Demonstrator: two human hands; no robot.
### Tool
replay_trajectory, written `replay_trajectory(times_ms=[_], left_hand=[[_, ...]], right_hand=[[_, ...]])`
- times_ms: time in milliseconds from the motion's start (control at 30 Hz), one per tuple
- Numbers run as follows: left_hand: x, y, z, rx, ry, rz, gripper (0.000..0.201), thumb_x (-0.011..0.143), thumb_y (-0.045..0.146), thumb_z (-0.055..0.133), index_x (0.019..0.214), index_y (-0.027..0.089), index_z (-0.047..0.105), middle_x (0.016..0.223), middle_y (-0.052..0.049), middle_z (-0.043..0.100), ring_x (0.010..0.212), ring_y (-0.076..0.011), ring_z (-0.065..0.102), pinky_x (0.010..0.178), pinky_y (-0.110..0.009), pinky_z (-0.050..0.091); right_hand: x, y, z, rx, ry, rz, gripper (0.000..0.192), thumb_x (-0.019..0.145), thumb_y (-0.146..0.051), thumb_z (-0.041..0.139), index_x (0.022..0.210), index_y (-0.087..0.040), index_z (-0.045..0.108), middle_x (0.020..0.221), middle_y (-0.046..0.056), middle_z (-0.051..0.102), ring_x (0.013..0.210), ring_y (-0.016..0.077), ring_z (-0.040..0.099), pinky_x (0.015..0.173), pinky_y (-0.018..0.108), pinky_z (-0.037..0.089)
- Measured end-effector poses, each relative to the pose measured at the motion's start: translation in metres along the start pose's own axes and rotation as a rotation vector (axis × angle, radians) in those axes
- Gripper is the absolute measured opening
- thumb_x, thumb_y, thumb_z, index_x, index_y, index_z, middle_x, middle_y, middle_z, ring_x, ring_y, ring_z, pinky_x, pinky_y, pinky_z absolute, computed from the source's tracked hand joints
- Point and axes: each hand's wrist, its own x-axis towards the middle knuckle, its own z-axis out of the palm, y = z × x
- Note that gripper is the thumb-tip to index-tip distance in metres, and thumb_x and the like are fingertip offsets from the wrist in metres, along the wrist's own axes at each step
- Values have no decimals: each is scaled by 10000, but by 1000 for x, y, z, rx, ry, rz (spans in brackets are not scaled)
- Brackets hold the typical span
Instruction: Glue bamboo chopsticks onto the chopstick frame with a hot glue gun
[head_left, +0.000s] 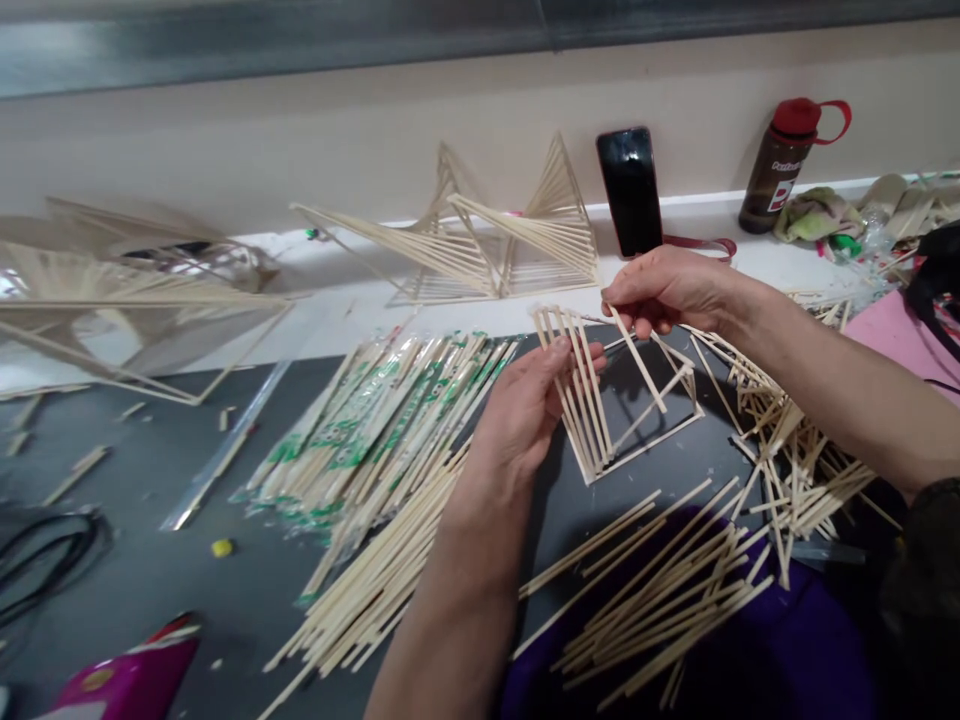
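Observation:
My left hand (529, 395) grips a small stick frame (581, 400), its thumb across the row of slanted wooden sticks on the frame's left side. The frame's right part is an open outline of thin sticks over the dark table. Between the thumb and fingers of my right hand (652, 290) is the upper end of a single wooden stick (637, 360). That stick slants down and right, with its lower end above the frame's open middle; from this angle I cannot tell whether it touches the frame.
Wrapped chopsticks (375, 430) and loose sticks (375, 585) lie left of my forearm. More sticks (660, 600) rest over a purple surface on my lap side. Finished-looking stick models (517, 250), a phone (630, 190) and a bottle (780, 165) stand along the wall.

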Motion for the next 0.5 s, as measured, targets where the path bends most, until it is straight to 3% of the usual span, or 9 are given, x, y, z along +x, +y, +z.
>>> replay_trajectory(times_ms=[267, 500], left_hand=[[6, -6, 3, -68, -61, 2, 318, 663, 362, 789, 895, 160, 711, 952, -72, 747, 821, -171, 697, 737, -275, 567], [3, -3, 12, -88, -52, 34, 321, 568, 304, 846, 826, 152, 730, 767, -28, 743, 740, -167, 703, 651, -233, 557]], right_hand=[[6, 7, 4, -136, 25, 24, 196, 789, -79, 603, 595, -109, 590, 494, 10, 603, 365, 45, 510, 309, 127, 260], [7, 12, 7, -232, -5, 28, 209, 763, -101, 646, 560, -110, 596, 483, -7, 600, 352, 31, 495, 313, 123, 249]])
